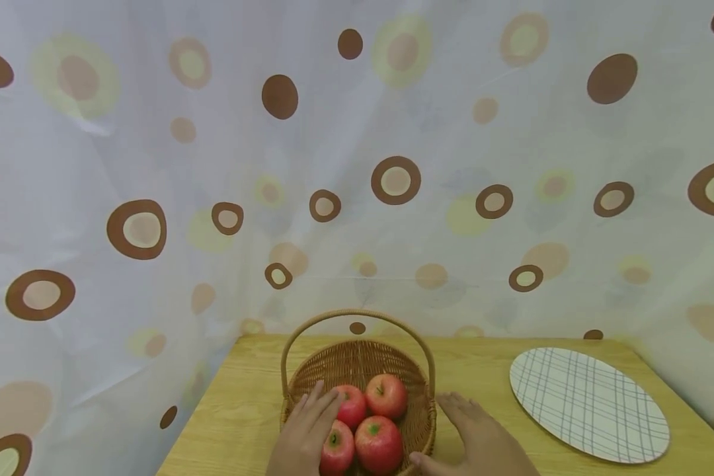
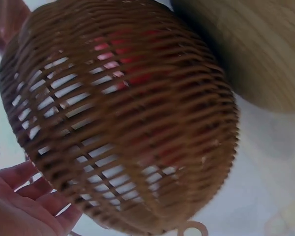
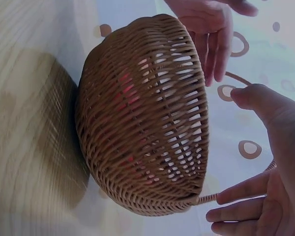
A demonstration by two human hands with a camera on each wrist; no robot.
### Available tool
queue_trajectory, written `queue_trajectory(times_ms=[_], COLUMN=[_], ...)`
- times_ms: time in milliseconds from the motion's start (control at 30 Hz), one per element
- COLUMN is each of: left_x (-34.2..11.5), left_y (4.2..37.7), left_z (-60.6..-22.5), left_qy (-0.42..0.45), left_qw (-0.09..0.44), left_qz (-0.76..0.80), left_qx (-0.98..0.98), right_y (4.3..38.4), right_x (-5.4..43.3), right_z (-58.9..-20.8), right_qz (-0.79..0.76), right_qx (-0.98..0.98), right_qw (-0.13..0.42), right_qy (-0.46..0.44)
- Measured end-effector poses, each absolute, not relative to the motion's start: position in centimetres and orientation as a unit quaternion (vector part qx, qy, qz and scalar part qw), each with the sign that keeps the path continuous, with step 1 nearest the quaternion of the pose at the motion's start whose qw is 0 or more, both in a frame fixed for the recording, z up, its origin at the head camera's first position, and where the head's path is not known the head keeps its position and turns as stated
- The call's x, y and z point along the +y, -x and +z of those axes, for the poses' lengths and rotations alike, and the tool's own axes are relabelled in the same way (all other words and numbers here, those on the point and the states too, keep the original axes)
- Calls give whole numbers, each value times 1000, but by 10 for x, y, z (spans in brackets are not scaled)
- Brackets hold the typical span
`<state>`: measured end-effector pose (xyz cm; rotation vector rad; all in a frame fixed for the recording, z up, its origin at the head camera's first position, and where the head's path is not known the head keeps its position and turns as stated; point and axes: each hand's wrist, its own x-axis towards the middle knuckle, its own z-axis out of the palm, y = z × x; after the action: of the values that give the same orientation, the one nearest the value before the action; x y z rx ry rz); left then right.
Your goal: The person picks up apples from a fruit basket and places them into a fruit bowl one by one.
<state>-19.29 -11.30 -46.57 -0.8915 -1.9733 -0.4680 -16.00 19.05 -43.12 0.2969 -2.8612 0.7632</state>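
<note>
A brown wicker basket (image 1: pixel 363 357) with an arched handle stands on the table, seen through its weave in both wrist views. Several red apples (image 1: pixel 379 444) lie together inside it. My left hand (image 1: pixel 302 433) is at the basket's left side, its extended fingers overlapping the rim and part of an apple in the head view. On the opposite side, my right hand (image 1: pixel 482 439) is spread beside the rim, thumb near the front edge and fingers by the handle's base. Neither hand grips anything; whether they touch the wicker, I cannot tell.
A white oval plate (image 1: pixel 589 403) with a grid pattern lies on the right of the wooden table (image 1: pixel 226 403). A pale curtain (image 1: pixel 333 145) with brown and yellow circles hangs behind the table and at both sides.
</note>
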Motion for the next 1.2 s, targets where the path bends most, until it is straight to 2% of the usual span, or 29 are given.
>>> queue_trajectory(times_ms=[267,333,533,933,1200], left_x=[-69,-56,-19,36,57], left_y=[187,185,177,176,175], left_z=[-453,-450,-437,-429,-426], left_qy=[395,400,423,459,479], left_qw=[405,391,347,333,257], left_qz=[-176,-168,-140,-92,-82], left_qx=[-806,-812,-825,-818,-835], right_y=[162,163,166,171,178], right_x=[214,221,245,299,330], right_z=[-428,-427,-426,-440,-451], right_qz=[237,235,230,205,194], right_qx=[-943,-940,-939,-948,-954], right_qw=[199,213,217,196,169], right_qy=[-120,-128,-137,-147,-153])
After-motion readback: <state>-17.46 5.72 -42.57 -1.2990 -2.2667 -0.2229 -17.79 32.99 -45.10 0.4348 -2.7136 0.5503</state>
